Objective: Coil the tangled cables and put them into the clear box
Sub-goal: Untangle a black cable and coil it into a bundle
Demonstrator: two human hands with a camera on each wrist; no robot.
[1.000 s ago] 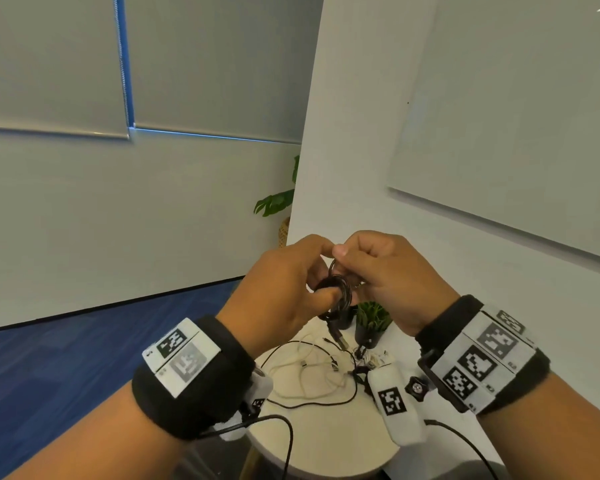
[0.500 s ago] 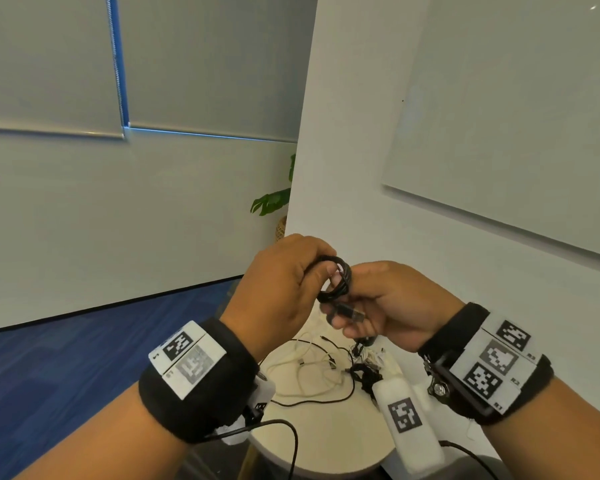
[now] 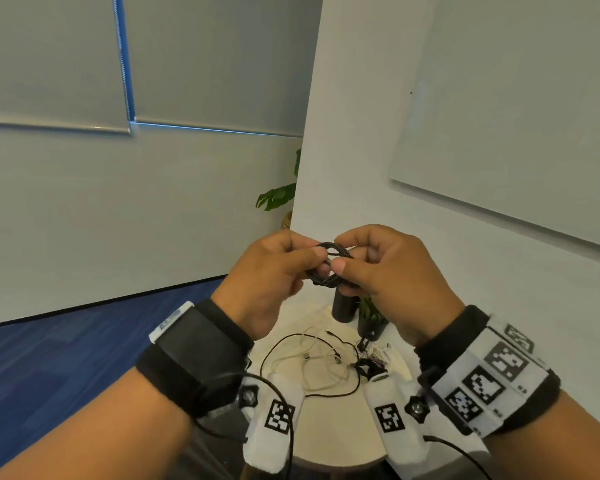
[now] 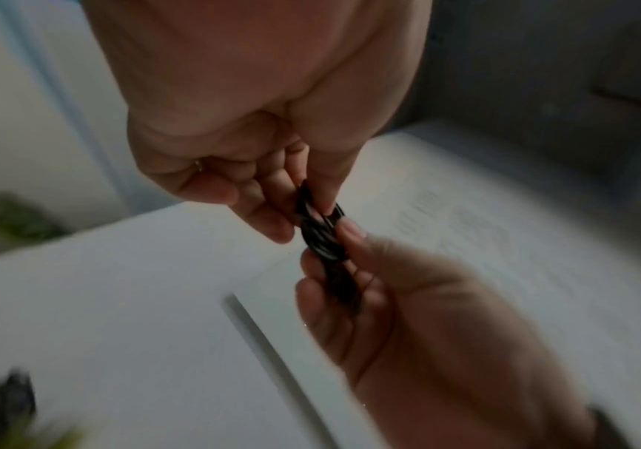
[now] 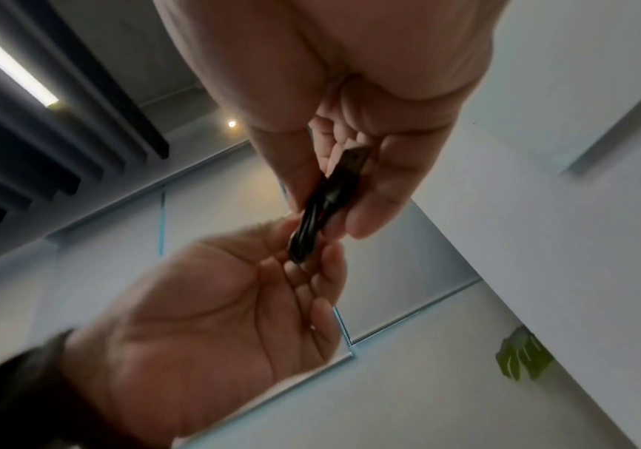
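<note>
- Left hand [image 3: 271, 271]: thumb and curled fingers pinching the left rim of the black cable coil [image 3: 329, 265]; raised in front of the chest, well above the round table [image 3: 326, 441].
- Right hand [image 3: 381, 271]: thumb and forefinger pinching the right rim of the same coil; lower fingers curled round the free plug end [image 5: 353, 158], seen in the right wrist view lying along the palm.
- Black cable coil: small tight ring of several turns, held in the air between the two hands, touching both; ring face turned roughly toward the head camera, so its axis runs roughly away from the person.
- Key relation: coil directly between the two grips, equally near to each; plug end on the right-hand side, pointing back toward the right wrist, long axis roughly along the right palm. Judged: tucking or wrapping that end falls to the right hand, with the left as anchor.
- Loose cables [image 3: 312, 362]: pale and black strands spread tangled on the round table below the hands, not yet coiled.
- Clear box: not identifiable in any view; direction from the coil cannot be told.
- Small potted plant [image 3: 371, 317] and dark cylinder [image 3: 343, 306]: standing at the far edge of the table, just beyond the loose cables.
- Stage, as judged: first coil nearly finished, not yet stowed.
</note>
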